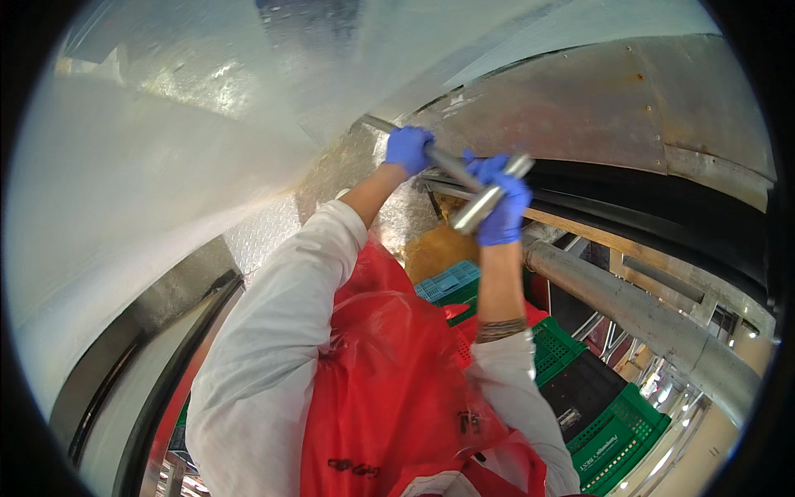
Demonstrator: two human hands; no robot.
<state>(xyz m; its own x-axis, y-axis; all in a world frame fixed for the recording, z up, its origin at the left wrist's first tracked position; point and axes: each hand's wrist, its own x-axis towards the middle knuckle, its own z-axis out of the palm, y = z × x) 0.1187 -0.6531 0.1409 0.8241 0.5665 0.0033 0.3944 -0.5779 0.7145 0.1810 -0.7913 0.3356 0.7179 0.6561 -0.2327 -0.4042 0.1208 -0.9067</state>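
Observation:
Both my hands wear blue gloves and hold a T-handled metal tool [451, 166], a silver rod with a thick crossbar at its near end. My left hand [408, 151] is wrapped round the middle of the rod. At the crossbar, my right hand [505, 201] is closed, slightly blurred by motion. From my left hand the rod runs up and left towards a wet, pale metal surface [248, 149]. Its far tip lies near the edge of that surface, and I cannot make out its shape or whether it touches.
A metal panel [563, 108] curves across the upper right, above a dark gap. Below it run a thick grey pipe [646, 306] and a wooden beam [580, 232]. Green crates [613, 447] stand low at the right. Patterned metal plate [263, 232] lies left of my arm.

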